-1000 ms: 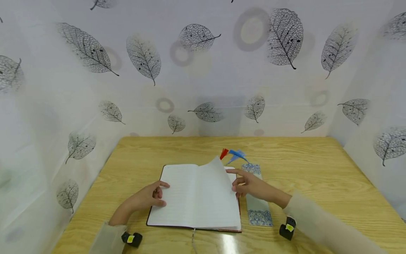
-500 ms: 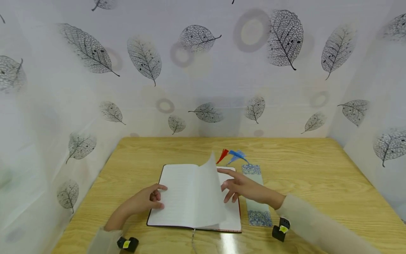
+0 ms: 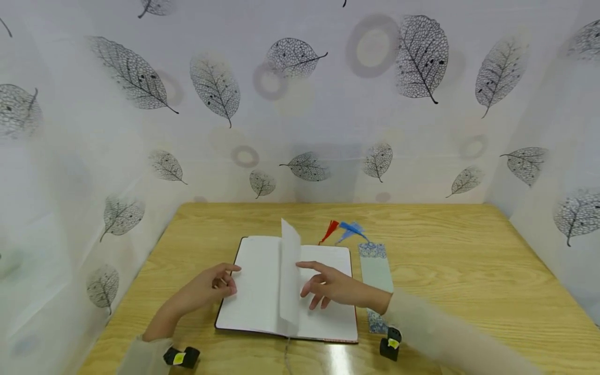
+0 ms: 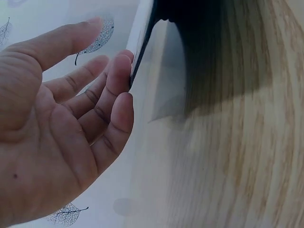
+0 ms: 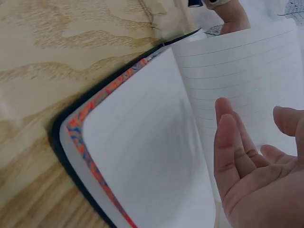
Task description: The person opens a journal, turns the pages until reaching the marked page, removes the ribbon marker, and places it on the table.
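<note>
An open notebook with lined white pages and a dark cover lies on the wooden table. One page stands nearly upright near the spine. My right hand is over the right half, its index finger straight against that page and its other fingers loosely bent. In the right wrist view the right hand has its thumb apart from its fingers. My left hand is at the notebook's left edge, fingers loosely bent. The left wrist view has the left hand's fingertips right at the cover's edge.
A pale bookmark with blue patterned ends lies right of the notebook, partly behind my right forearm. Blue tassels and a red tassel lie beyond it. A red-and-blue patterned border shows under the right-hand page. Leaf-print cloth surrounds the table.
My right hand has moved left, and the page has swung from the right side up to nearly upright. My left hand has shifted slightly left and stays by the notebook's edge.
</note>
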Tool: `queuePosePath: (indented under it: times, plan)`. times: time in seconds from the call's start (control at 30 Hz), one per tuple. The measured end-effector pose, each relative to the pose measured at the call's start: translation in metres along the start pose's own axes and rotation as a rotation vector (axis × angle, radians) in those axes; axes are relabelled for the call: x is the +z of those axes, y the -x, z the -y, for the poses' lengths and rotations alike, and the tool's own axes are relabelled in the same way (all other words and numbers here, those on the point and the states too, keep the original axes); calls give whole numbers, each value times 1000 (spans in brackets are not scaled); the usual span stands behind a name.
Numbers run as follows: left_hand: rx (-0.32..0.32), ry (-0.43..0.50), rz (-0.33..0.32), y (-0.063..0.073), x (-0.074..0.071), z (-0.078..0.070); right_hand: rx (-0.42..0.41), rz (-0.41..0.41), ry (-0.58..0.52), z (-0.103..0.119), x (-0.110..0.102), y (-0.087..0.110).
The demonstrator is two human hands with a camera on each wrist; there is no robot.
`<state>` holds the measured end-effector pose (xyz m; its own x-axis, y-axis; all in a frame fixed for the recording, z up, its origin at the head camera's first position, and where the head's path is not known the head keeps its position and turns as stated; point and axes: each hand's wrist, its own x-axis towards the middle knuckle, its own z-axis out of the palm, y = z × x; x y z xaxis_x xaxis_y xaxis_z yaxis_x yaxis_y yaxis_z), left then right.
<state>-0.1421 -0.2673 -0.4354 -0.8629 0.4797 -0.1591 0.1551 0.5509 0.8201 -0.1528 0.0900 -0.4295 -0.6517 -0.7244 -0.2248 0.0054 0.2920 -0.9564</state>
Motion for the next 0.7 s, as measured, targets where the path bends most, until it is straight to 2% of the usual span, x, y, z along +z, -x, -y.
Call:
queuePosePath:
  times: [0.17,0.43,0.7]
  plan:
    - [-29,-22,-29,-2,-2,-3,42,-24,7,-3,9,-11]
    - [23,22,-49,-1,-6,-6,43,-45,51,-6,19,-22]
    - [46,22,-86,-1,-7,-7,35,-50,189,-9,27,-33]
